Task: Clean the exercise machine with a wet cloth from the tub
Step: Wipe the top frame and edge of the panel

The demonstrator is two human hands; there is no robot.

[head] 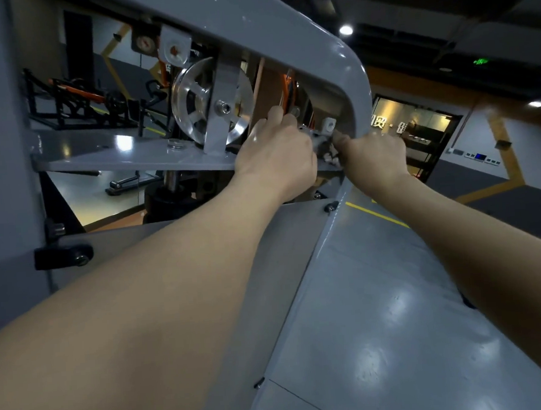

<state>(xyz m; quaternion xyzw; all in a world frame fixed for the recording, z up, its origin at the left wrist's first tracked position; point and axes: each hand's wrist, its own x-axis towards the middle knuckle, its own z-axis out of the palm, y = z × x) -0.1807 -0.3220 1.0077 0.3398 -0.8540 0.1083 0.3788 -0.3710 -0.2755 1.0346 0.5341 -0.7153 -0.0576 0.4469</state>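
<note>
The grey exercise machine frame [346,73] curves over a silver pulley wheel [212,102] mounted on a flat grey shelf [126,150]. Both my arms reach up into the frame's inner corner. A crumpled grey-white cloth [322,146] sits between the hands, against the frame. My left hand [275,153] grips the cloth's left side with curled fingers. My right hand [375,155] holds its right side beside the frame's upright. Most of the cloth is hidden by the hands. The tub is out of view.
A white bracket [329,124] juts out just above the cloth. Black knobs [76,254] stick out of the machine's left panel. Other gym machines [76,102] stand behind, across a glossy grey floor [396,308] with a yellow line.
</note>
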